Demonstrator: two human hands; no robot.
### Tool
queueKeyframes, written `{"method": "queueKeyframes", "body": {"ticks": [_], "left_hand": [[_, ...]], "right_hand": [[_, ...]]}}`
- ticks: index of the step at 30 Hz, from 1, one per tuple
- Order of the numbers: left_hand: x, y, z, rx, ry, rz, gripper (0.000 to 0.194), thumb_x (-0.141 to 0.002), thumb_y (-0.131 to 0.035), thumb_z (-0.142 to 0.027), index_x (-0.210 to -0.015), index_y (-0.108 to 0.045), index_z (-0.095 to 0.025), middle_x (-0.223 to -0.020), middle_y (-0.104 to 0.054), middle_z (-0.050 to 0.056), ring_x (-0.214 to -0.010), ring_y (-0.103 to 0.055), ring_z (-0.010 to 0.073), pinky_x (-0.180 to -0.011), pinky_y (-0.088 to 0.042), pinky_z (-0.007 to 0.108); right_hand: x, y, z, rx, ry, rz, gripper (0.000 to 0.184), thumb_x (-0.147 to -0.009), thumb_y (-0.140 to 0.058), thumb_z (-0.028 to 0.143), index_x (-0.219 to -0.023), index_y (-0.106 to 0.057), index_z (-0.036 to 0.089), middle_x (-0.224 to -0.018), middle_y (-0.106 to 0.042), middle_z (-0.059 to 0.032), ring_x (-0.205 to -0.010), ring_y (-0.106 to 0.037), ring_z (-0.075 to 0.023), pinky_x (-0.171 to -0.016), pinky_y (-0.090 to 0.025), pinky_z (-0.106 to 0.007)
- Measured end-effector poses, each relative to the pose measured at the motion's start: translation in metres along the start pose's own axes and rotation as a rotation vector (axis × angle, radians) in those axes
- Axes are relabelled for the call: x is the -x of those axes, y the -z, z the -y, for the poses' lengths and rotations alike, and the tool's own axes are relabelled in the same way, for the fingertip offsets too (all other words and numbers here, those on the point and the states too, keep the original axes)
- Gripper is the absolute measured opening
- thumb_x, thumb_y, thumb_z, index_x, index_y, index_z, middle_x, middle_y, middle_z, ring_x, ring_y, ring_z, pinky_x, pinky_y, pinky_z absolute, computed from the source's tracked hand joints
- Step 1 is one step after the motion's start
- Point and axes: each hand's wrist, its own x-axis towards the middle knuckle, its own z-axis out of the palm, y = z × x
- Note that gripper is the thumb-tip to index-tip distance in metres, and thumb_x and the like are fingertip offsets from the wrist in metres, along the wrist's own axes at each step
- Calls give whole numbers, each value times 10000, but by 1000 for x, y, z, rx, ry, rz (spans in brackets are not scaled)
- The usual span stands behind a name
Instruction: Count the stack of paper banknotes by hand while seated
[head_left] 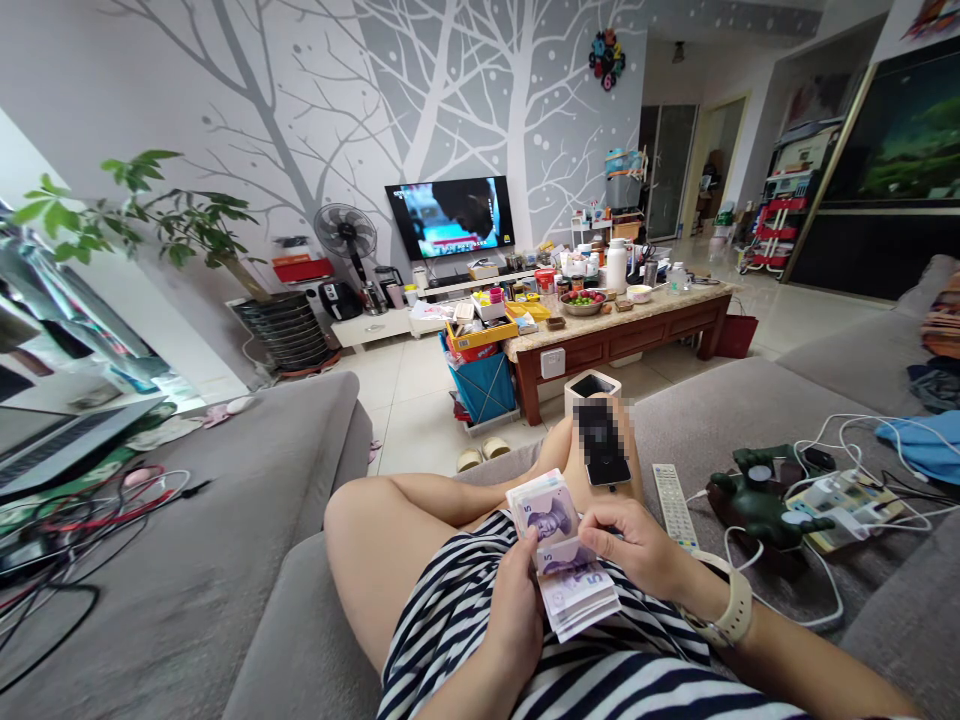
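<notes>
A folded stack of purple banknotes [551, 515] marked with a 5 rests over my lap. My left hand [514, 600] is closed around its left side, thumb pressed on the top note. Fingertips of my right hand [626, 540] pinch the right edge of a note near the fold. The lower ends of the notes [581, 605] fan out below my fingers. A pale watch band [731, 605] circles my right wrist. Just beyond the notes, a phone [604, 450], partly blurred out, lies on my leg. Striped fabric [450, 620] covers my lap.
A remote control [675, 505], a dark green figure [765, 500] and a power strip [847, 510] with white cables lie on the sofa to the right. Tangled cables [112, 520] and a laptop [67, 455] are at left. Ahead stands a crowded coffee table [622, 340].
</notes>
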Motion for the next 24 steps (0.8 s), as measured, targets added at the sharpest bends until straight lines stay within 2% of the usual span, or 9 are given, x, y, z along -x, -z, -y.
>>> {"method": "queueKeyframes", "body": {"ticks": [13,17,24], "left_hand": [[-1,2,2,-1,14,-31,433,-700,-713,-489,-857,-748,-87,-857,-767,138,-831,-703,318,-778,-540,419],[-1,2,2,-8,10,-36,416,-676,-735,-485,-828,-748,-98,-869,-769,132,-845,-704,319,-795,-537,415],[0,-1,1,22,10,-20,418,-676,-742,-444,-896,-754,-89,-906,-771,137,-885,-707,323,-840,-530,418]], "right_hand": [[0,-1,-2,14,2,-23,378,-963,-502,414,-706,-615,160,-667,-615,1,-655,-533,-142,-640,-373,-250],[0,-1,-1,30,1,-25,400,-958,-502,444,-698,-613,161,-655,-607,0,-645,-528,-145,-631,-372,-254],[0,-1,-3,34,-2,-19,454,-949,-492,506,-676,-615,164,-645,-605,-9,-642,-531,-152,-638,-377,-263]]}}
